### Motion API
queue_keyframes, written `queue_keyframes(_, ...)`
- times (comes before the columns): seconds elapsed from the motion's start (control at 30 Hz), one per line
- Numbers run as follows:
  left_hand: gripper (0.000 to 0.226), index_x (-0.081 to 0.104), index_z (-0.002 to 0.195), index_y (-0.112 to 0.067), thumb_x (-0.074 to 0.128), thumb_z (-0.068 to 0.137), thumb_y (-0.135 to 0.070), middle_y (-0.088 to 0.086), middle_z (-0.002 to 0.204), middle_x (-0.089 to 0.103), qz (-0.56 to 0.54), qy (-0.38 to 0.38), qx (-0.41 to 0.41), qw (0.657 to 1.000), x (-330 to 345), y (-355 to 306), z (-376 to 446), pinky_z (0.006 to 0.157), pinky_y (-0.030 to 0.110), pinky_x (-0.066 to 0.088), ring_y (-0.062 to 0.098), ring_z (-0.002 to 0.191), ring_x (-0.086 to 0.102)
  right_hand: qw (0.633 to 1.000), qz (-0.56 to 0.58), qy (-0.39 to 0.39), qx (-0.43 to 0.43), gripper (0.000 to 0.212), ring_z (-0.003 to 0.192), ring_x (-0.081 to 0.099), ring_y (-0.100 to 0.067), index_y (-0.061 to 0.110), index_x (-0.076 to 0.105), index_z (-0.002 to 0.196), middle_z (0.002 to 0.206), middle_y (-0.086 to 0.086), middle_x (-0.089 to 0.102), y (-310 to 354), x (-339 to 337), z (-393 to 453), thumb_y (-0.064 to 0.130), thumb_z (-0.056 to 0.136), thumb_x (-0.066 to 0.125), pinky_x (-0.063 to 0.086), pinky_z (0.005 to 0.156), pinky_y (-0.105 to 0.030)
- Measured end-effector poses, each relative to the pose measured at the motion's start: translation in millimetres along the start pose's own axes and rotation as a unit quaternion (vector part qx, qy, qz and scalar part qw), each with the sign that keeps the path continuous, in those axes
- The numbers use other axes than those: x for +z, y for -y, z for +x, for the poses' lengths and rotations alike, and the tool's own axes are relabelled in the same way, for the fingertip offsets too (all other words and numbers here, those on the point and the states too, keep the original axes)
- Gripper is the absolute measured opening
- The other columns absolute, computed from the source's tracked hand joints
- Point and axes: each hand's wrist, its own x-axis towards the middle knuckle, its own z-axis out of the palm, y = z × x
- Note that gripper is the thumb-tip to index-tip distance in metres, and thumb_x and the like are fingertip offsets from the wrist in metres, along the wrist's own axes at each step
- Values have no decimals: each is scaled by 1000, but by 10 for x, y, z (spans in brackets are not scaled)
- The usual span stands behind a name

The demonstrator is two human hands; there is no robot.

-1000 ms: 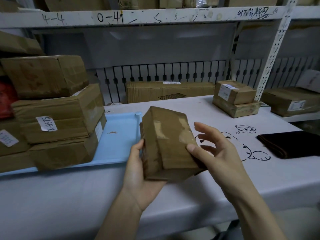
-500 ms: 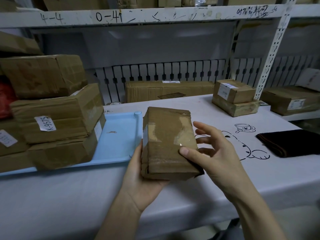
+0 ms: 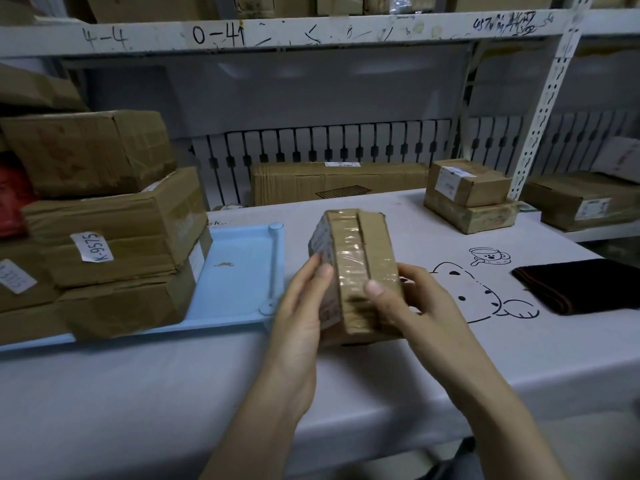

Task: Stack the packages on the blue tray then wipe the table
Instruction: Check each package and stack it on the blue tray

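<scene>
Gripping a taped brown package [image 3: 360, 271] at the frame's centre, your left hand [image 3: 298, 327] and right hand [image 3: 422, 313] pinch it from either side, fingers [image 3: 375, 289] curled against the cardboard. It hangs above the white surface [image 3: 173, 393], just right of the blue tray [image 3: 239, 271]. Stacked boxes [image 3: 114, 244] fill the tray's left part. A dark cloth [image 3: 581, 285] lies at far right.

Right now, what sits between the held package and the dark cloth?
In the head view, only bare table with a cartoon drawing separates the package and cloth.
</scene>
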Motion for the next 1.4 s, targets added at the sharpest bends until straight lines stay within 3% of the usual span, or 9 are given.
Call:
queue_keyframes(0.1,28,70,119,-32,63,93,-35,-1,125,68,13,-46,23,999,29,35,-5,96,35,53,15,114,65,1000,9,-9,21,63,83,69,6,23,57,117,99,12,72,-39,15,9,38,61,82,51,64,-11)
queue_keyframes(0.2,21,73,111,-18,58,95,-20,1,112,74,5,-80,42,996,75,34,-28,79,22,57,12,101,70,999,2,-27,46,64,81,68,6,26,62,111,105,7,71,-51,-13,19,43,57,92,50,63,-10)
queue_keyframes(0.3,22,69,115,-13,58,96,-15,3,107,75,-19,-111,32,993,81,35,-21,69,18,57,7,91,72,994,46,-58,82,63,89,71,-8,23,65,114,106,1,72,-107,-63,57,44,57,81,58,79,-27)
queue_keyframes(0.47,40,64,127,-19,56,95,-40,3,121,71,-89,-129,-75,985,58,100,15,106,47,46,21,113,66,963,203,-66,163,43,104,70,-25,13,66,117,111,-8,74,-137,-98,80,38,82,63,52,93,-50)
queue_keyframes(0.63,52,63,126,-10,45,95,-48,16,121,70,-229,-23,-162,959,125,30,-93,107,54,43,33,117,63,960,224,-27,169,31,100,71,-20,20,73,103,104,-4,77,-89,-88,28,35,96,47,50,96,-46)
queue_keyframes(0.83,41,68,120,-12,66,82,-27,12,117,72,-166,27,-98,981,103,-286,-40,102,55,47,28,113,67,984,119,-53,118,31,81,66,-12,23,75,97,91,7,78,127,-116,147,43,97,50,51,81,-38)
queue_keyframes(1.03,52,69,118,-10,73,70,-29,11,113,74,-140,20,-42,989,-31,-1109,152,97,51,52,27,108,69,995,93,10,42,46,101,70,-21,25,72,114,102,2,77,765,82,451,56,96,44,54,95,-45)
queue_keyframes(1.23,42,68,117,-10,68,82,-32,17,113,73,-92,-16,26,995,-262,-2160,168,92,52,54,33,110,67,983,105,142,-56,38,89,73,-13,28,73,110,97,4,78,1607,597,765,53,95,49,55,83,-35)
queue_keyframes(1.4,50,65,123,-13,75,80,-38,18,117,71,-43,-53,62,996,-701,-2777,179,92,56,54,37,105,69,973,131,191,-17,45,76,75,-16,16,68,114,98,-9,76,2051,1171,1034,53,88,63,60,69,-33)
